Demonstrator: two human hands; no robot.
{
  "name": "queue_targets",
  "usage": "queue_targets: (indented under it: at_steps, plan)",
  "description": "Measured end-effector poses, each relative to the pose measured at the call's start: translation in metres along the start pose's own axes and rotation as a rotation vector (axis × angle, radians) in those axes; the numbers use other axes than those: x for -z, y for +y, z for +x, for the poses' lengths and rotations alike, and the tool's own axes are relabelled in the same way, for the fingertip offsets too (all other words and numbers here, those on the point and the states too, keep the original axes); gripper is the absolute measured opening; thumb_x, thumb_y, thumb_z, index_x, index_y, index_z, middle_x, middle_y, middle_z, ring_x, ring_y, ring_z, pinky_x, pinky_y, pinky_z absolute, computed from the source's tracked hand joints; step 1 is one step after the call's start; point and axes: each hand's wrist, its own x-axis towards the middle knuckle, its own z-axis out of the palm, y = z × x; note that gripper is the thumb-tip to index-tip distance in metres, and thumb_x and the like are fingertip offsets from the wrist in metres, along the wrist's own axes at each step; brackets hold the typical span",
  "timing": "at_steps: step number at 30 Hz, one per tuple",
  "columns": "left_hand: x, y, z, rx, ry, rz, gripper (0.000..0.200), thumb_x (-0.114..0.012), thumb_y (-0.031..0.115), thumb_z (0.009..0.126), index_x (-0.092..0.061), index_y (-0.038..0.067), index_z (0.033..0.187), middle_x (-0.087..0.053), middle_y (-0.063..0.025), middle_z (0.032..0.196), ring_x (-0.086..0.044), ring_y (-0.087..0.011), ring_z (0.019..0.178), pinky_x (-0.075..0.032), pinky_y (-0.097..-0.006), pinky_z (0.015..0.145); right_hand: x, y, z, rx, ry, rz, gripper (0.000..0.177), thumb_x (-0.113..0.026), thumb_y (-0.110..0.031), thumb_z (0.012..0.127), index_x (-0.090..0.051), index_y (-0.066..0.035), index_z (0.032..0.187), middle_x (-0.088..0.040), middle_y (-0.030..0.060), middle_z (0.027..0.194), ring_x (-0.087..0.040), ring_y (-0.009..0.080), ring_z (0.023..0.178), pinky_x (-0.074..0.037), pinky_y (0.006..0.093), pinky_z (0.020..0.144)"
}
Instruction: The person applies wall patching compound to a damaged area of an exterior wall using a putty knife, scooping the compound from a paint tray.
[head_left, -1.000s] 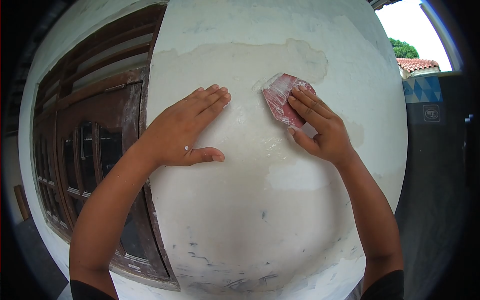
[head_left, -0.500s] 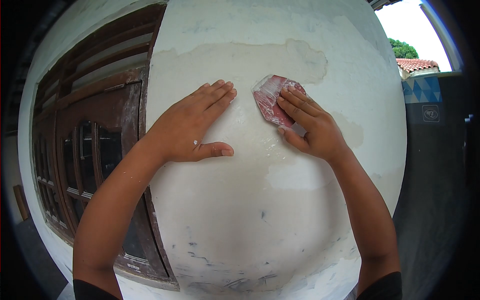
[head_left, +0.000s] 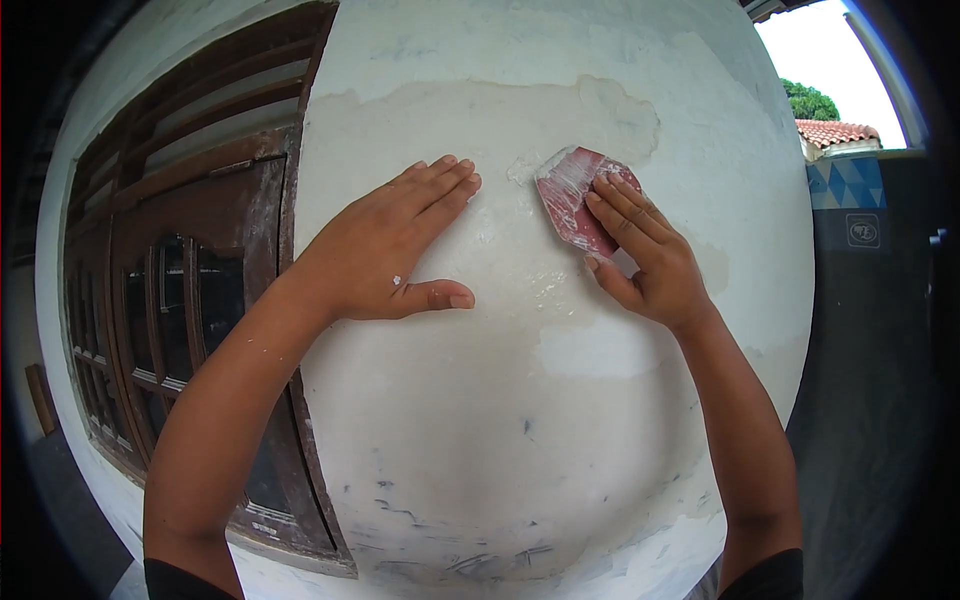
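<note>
A white and pale grey wall (head_left: 450, 400) fills the middle of the view, with damp-looking patches and dark scuffs low down. My left hand (head_left: 395, 245) lies against it, fingers stretched and thumb apart, holding nothing. A small white fleck sticks near the base of its thumb. To the right, my right hand (head_left: 645, 245) presses a reddish, many-sided flat piece (head_left: 578, 195) to the wall. White paste is smeared over that piece, and its left part juts beyond my fingers. Wet white smears show on the wall between the two hands.
On the left is a dark brown wooden window (head_left: 200, 290) with slats and glass panes. Past the wall's right edge are a dark grey surface (head_left: 860, 330), a blue patterned panel (head_left: 845, 183), a red tiled roof (head_left: 835, 132) and a green tree (head_left: 808, 101).
My right hand and the reddish piece have moved to the right along the wall, uncovering a smear at their left. My left hand has barely shifted.
</note>
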Motion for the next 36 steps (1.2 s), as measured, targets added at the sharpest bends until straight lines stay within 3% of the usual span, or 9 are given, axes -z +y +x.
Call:
queue_targets:
  at_steps: [8, 10, 20, 36]
  plan:
    - [0.002, 0.003, -0.001, 0.014, -0.008, 0.003, 0.112, -0.042, 0.088, 0.077, -0.038, 0.002, 0.149, -0.04, -0.0187, 0.153, -0.035, -0.0353, 0.144, -0.028, -0.0469, 0.12, -0.004, -0.003, -0.005, 0.0, -0.045, -0.008, 0.05, -0.073, -0.021, 0.083, -0.064, -0.005, 0.129, -0.059, 0.0137, 0.138, -0.051, 0.0293, 0.134, -0.041, 0.0406, 0.113]
    - [0.002, 0.002, -0.001, 0.019, -0.007, 0.012, 0.113, -0.042, 0.088, 0.076, -0.037, 0.002, 0.149, -0.04, -0.0184, 0.153, -0.034, -0.0352, 0.144, -0.028, -0.0467, 0.12, -0.004, 0.0, -0.005, -0.03, 0.05, 0.029, 0.05, -0.073, -0.021, 0.083, -0.064, -0.004, 0.129, -0.059, 0.0143, 0.138, -0.051, 0.0298, 0.134, -0.041, 0.0405, 0.113]
    - [0.004, 0.005, 0.0, 0.012, -0.019, 0.008, 0.114, -0.044, 0.088, 0.075, -0.036, 0.002, 0.15, -0.039, -0.018, 0.154, -0.034, -0.0346, 0.145, -0.027, -0.0458, 0.12, -0.006, -0.006, 0.002, -0.047, 0.053, 0.019, 0.05, -0.072, -0.02, 0.083, -0.063, -0.004, 0.129, -0.059, 0.0137, 0.138, -0.051, 0.0303, 0.134, -0.041, 0.041, 0.112]
    - [0.003, 0.008, 0.004, 0.017, -0.025, -0.003, 0.112, -0.043, 0.088, 0.076, -0.038, 0.002, 0.149, -0.039, -0.0183, 0.154, -0.034, -0.0344, 0.145, -0.028, -0.046, 0.12, -0.008, -0.009, -0.002, -0.031, -0.031, 0.005, 0.05, -0.071, -0.021, 0.085, -0.061, -0.004, 0.132, -0.057, 0.0147, 0.14, -0.05, 0.0304, 0.135, -0.041, 0.0413, 0.112]
